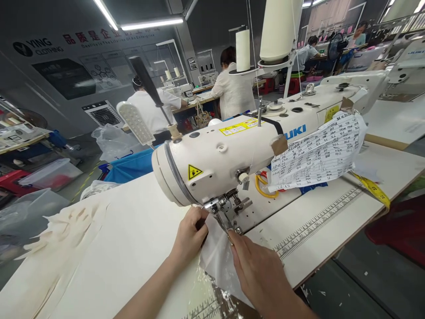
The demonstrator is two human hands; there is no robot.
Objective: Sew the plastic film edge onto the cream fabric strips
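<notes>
A white sewing machine [206,155] stands on the table, its needle area just above my hands. Beneath it lies a piece of thin white fabric [219,257]. My left hand [191,232] is closed at the fabric's left edge, thumb and fingers pinched beside the presser foot. On the right, my right hand [257,266] has its fingers pressed together at the fabric near the foot, around a small slim metallic item that is hard to make out. Its fingertips are partly hidden.
Cream fabric pieces [63,239] lie at the left. Yellow-handled scissors [265,186], a handwritten sheet [318,150] and a yellow tape measure [372,188] are at the right. Thread cones [243,51] rise behind. People work at other machines further back.
</notes>
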